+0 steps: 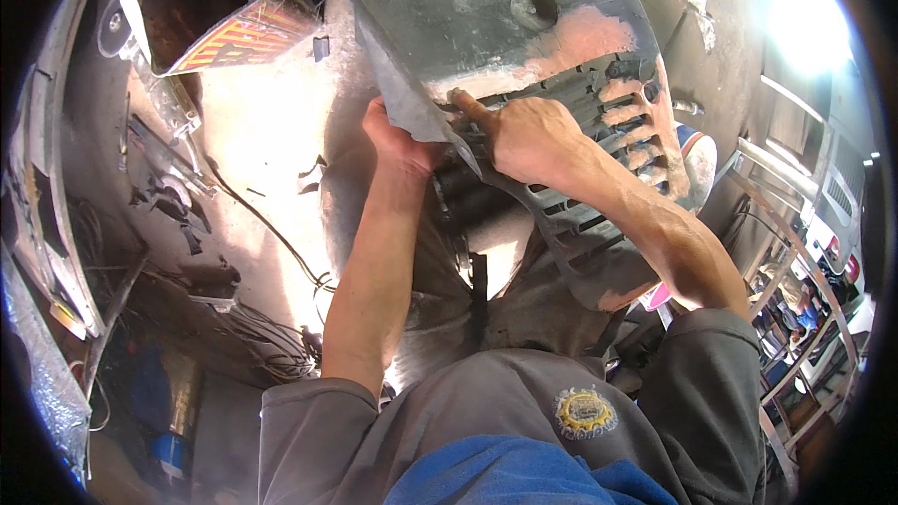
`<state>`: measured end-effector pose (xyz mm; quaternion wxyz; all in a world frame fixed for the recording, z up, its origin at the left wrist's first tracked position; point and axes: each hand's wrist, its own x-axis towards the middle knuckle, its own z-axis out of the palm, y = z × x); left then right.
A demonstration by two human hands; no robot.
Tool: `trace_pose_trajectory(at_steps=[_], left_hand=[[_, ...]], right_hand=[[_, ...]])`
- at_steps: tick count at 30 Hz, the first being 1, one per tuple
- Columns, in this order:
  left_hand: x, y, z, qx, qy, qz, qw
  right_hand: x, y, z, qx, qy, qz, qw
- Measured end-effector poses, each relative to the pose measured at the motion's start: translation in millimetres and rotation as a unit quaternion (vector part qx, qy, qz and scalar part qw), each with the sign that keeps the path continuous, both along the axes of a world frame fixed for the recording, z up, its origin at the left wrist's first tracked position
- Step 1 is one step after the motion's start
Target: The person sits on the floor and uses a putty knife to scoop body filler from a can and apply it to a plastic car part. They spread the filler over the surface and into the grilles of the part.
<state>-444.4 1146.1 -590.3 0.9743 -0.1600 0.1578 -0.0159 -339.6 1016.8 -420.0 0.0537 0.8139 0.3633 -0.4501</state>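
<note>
Workshop floor (253,131) w/ cables (281,243); both hands on grey panel (468,9).

Harsh daylight, deep shadows, strong fisheye bend.
Glare blows out the upper right corner and the floor (262,122) at centre; the lower left sinks into dimness, edges curve into a black rim, and detail there blurs.

We find little free room near the grey slotted panel (599,168): it fills the far middle and right, and both our hands sit tight against its edge, the left hand (398,140) just under a grey sheet (402,98). Left of the forearm, the pale floor (262,140) lies open, crossed by a thin black cable (271,229). Farther left, scrap pieces (178,206) and tangled wires (271,346) block passage.
</note>
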Motion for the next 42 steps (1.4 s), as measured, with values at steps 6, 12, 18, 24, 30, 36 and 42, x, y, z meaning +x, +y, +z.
trace_pose_trajectory(at_steps=[6,12,18,24,30,36,42], left_hand=[[26.8,-3.8,55.8,0.152,0.343,-0.075,0.924],[0.8,-4.3,-10.2,0.024,0.112,-0.023,0.993],[26.8,-4.6,62.2,0.102,0.256,-0.056,0.960],[1.2,-3.1,-4.2,-0.005,-0.074,0.019,0.997],[4.2,1.2,17.2,0.041,0.124,-0.016,0.991],[27.8,-0.2,60.2,0.166,0.344,-0.067,0.922],[25.5,-2.4,49.3,0.152,0.326,-0.056,0.931]], right_hand=[[15.3,-31.7,-2.6,-0.083,-0.104,0.048,0.990],[13.6,9.7,-12.2,-0.010,0.013,0.015,1.000],[29.6,-13.5,-6.9,-0.071,-0.036,0.008,0.997],[25.2,9.3,-21.4,-0.058,0.010,-0.029,0.998],[26.8,4.6,1.1,-0.117,0.011,-0.045,0.992],[37.4,-47.0,3.1,-0.186,-0.101,-0.024,0.977],[25.0,-43.0,-6.7,-0.103,-0.035,-0.037,0.993]])
